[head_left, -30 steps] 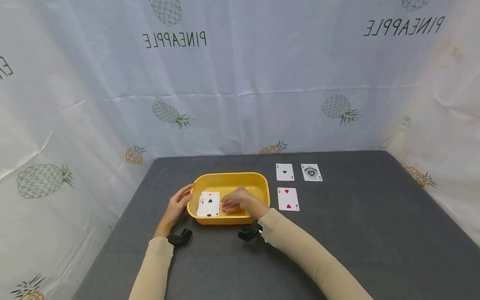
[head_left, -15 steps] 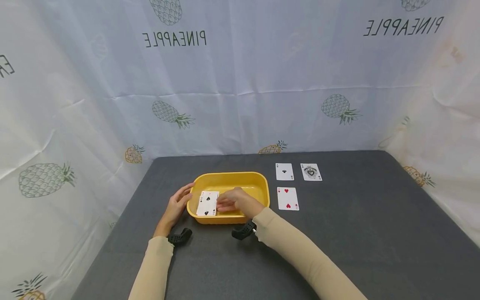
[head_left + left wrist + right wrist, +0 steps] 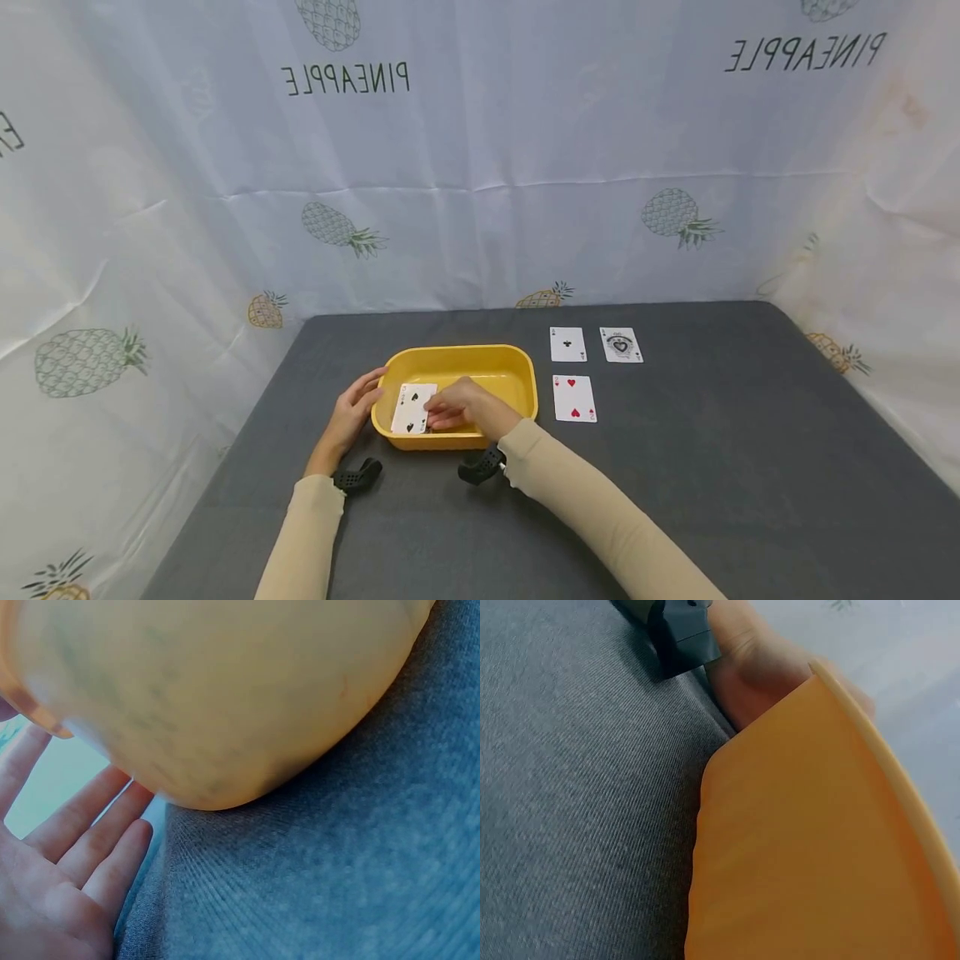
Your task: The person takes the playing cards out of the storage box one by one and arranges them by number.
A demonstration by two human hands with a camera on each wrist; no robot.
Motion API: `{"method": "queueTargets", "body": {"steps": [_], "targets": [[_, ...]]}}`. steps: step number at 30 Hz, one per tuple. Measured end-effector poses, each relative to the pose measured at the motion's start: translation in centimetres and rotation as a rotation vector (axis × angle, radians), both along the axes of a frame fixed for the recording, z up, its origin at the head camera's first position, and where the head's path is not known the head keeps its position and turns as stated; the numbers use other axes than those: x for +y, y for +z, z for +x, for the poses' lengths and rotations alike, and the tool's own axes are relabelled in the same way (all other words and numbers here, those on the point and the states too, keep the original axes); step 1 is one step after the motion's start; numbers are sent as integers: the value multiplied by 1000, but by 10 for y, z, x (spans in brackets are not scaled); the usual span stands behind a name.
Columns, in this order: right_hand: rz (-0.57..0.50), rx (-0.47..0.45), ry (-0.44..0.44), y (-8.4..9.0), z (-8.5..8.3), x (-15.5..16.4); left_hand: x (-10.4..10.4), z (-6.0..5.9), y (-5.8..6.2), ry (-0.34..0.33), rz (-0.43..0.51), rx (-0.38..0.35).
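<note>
A yellow plastic tray (image 3: pixel 465 347) stands on the dark table, with a small pile of playing cards at its left end. The top playing card (image 3: pixel 408 407) lies face up and shows black spades. Reaching inside the tray, my right hand (image 3: pixel 468 403) pinches this card's right edge, thumb on top. In the right wrist view the tray wall (image 3: pixel 810 825) hides those fingers. My left hand (image 3: pixel 351 419) rests against the tray's left side; the left wrist view shows its fingers (image 3: pixel 97 832) fairly straight beside the wall.
Right of the tray lie three face-up cards: an ace of clubs (image 3: pixel 567 344), an ornate ace (image 3: pixel 621 345) and a two of hearts (image 3: pixel 574 398). A pineapple-print curtain (image 3: pixel 480 242) hangs behind the grey table (image 3: pixel 675 467) and along its sides.
My right hand has moved left inside the tray to the pile's edge. The top card has shifted a little left and turned slightly. My left hand stays put.
</note>
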State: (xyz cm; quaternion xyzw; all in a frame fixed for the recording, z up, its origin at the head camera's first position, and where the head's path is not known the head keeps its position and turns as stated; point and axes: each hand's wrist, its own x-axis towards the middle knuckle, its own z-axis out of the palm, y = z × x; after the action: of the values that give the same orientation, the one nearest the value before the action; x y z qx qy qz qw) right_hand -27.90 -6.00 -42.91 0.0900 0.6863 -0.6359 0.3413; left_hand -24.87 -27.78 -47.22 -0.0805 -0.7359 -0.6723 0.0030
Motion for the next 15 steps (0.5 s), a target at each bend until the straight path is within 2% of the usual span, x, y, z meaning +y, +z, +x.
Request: {"method": "queueTargets", "body": {"steps": [7,12,15], "targets": [[-23,4,-35,3,3,2,-1,1,0,6,-4,-12],[-63,3,-51,5,4,5,-1,2,0,-2,1,3],[-85,31,-56,6,6,10,0,1,0,-11,6,13]]}}
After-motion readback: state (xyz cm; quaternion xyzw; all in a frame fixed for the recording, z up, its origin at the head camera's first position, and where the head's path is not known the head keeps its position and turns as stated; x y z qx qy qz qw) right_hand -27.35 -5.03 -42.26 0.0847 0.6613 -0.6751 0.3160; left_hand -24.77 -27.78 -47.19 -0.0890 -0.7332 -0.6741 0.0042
